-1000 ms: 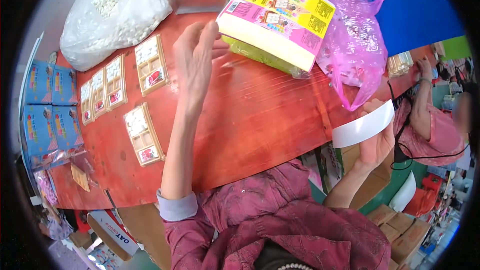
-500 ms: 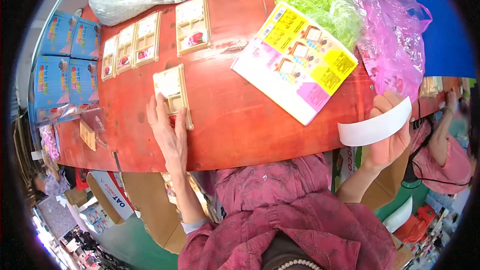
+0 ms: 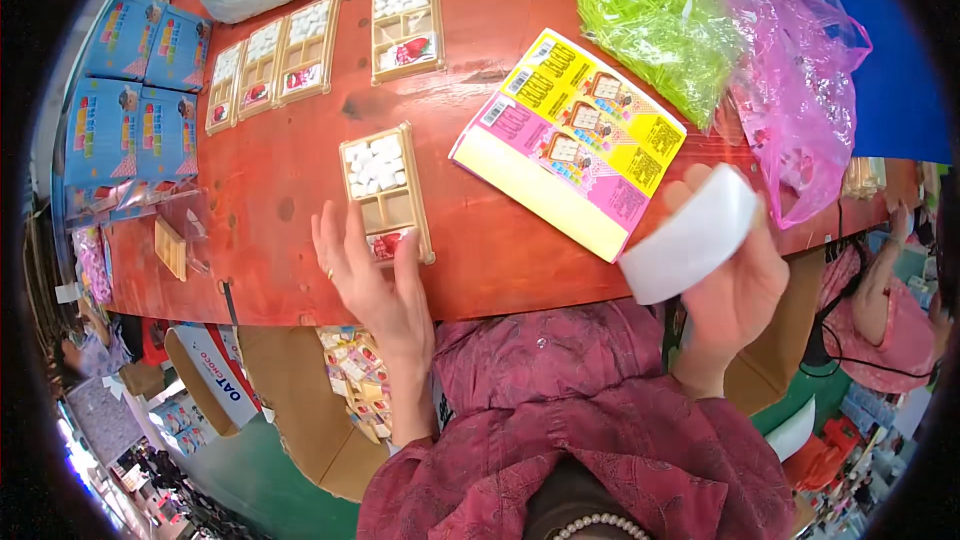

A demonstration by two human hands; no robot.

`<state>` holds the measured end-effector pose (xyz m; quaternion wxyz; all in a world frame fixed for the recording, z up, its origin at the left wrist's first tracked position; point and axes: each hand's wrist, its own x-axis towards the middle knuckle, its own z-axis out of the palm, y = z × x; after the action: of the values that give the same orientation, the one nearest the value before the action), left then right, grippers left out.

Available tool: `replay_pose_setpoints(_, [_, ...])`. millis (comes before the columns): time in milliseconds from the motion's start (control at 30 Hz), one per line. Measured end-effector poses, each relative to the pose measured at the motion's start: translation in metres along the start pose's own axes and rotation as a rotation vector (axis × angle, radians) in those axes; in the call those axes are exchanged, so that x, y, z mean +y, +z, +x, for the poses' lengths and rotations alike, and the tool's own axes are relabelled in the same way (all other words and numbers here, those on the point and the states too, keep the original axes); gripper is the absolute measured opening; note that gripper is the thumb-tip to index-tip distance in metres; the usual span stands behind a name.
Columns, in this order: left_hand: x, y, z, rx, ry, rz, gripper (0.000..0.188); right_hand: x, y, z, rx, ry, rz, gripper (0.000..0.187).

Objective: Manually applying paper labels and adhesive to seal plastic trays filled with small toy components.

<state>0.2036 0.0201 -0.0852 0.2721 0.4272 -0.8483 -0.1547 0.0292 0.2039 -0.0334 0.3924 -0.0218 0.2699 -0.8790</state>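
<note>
L hand point(image 3: 372, 285) on compartmented tan tray point(image 3: 386, 192); R hand point(image 3: 735, 285) w/ curved white strip point(image 3: 690, 237).

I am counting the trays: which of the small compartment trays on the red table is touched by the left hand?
The lone tray near the table's front edge, under the left hand. The other four trays lie farther back, untouched.

On the table point(image 3: 280, 170), your compartment tray point(image 3: 385, 190) lies left of the printed card point(image 3: 570, 140); four more trays point(image 3: 310, 45) sit behind.
</note>
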Motion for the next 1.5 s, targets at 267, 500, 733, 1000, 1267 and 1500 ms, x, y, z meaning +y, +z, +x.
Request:
replay_pose_setpoints(267, [0.057,-0.02,-0.014,-0.466,0.018,-0.801,0.052,0.069,0.047,0.027,-0.222,0.029,-0.451,0.013])
replay_pose_setpoints(500, [0.033,-0.005,-0.027,-0.207,-0.394,-1.148,0.023,0.081,0.041,0.04,-0.617,-0.198,-0.987,0.013])
replay_pose_setpoints(733, [0.027,-0.003,-0.013,-0.103,-0.494,-1.397,0.022,0.087,0.029,0.037,-0.437,-0.133,-0.989,0.031])
replay_pose_setpoints(1000, [0.013,-0.005,-0.008,-0.12,-0.766,-1.598,0.022,0.083,0.047,0.031,-0.216,0.082,-0.804,0.069])
replay_pose_setpoints(1267, [0.013,-0.01,-0.008,-0.047,-0.878,-1.773,0.019,0.107,0.027,0.02,-0.284,0.342,-1.044,0.039])
replay_pose_setpoints(1500, [-0.018,-0.031,-0.011,0.127,-0.638,-1.375,0.007,0.104,0.034,0.033,-0.452,-0.047,-1.428,0.015])
